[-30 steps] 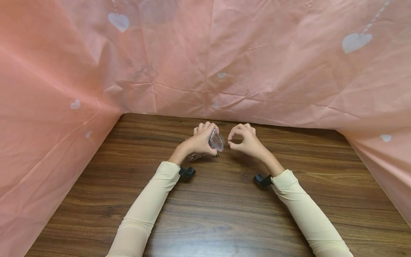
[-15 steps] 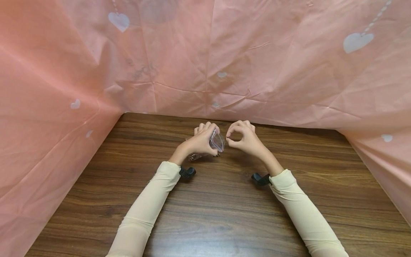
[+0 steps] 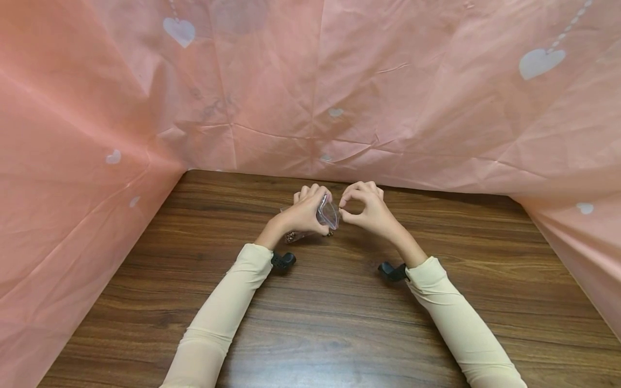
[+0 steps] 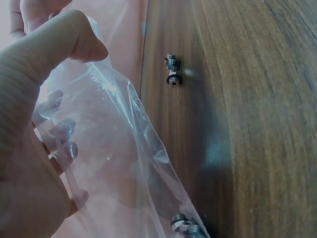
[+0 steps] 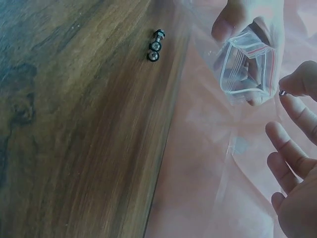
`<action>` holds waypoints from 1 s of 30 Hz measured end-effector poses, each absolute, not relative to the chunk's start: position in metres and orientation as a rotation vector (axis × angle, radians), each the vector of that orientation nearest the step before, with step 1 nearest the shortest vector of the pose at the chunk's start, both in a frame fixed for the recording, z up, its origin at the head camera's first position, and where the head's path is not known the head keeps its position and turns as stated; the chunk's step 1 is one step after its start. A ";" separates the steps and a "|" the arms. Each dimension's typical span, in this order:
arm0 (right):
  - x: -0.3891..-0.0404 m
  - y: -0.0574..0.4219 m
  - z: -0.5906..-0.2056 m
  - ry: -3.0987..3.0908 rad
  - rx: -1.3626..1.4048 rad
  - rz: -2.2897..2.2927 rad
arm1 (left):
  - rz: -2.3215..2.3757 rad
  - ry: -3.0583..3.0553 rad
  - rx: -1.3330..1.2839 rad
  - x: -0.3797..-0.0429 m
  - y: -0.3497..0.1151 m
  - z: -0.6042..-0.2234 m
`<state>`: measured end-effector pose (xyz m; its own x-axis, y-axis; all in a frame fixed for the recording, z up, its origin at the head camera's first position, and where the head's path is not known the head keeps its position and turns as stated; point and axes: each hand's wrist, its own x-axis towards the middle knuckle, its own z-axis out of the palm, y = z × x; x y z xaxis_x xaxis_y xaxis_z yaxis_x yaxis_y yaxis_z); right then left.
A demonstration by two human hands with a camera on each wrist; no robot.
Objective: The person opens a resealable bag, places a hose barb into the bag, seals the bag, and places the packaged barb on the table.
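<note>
My left hand (image 3: 301, 213) holds a clear zip-lock bag (image 3: 329, 214), its mouth spread apart between thumb and fingers and turned toward the right hand. At the bag's bottom lie several small threaded metal fittings (image 4: 184, 225), partly cut off in the left wrist view. Thumb and forefinger of my right hand (image 3: 371, 213) pinch one small metal fitting (image 5: 282, 92), mostly covered by the fingertips, right beside the bag's mouth. A few loose fittings (image 5: 156, 45) with dark rings lie on the table close to the left thumb.
The brown wood-grain table (image 3: 310, 312) runs back to a pink sheet (image 3: 271, 145) with pale hearts, which also stands at both sides. Dark wrist cameras (image 3: 394, 271) sit below each cuff.
My right hand has moved left, bringing its pinched fitting up to the bag's mouth. The left hand and the bag have stayed in place.
</note>
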<state>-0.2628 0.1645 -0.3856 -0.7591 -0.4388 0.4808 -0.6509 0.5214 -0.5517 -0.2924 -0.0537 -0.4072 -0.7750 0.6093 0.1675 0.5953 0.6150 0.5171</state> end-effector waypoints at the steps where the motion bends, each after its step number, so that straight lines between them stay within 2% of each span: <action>1: -0.262 0.164 -0.386 -2.484 0.914 1.076 | 0.882 2.800 1.045 -0.292 -0.054 -0.407; 30: -0.261 0.158 -0.394 -2.472 0.936 1.072 | 0.887 2.794 1.061 -0.293 -0.052 -0.409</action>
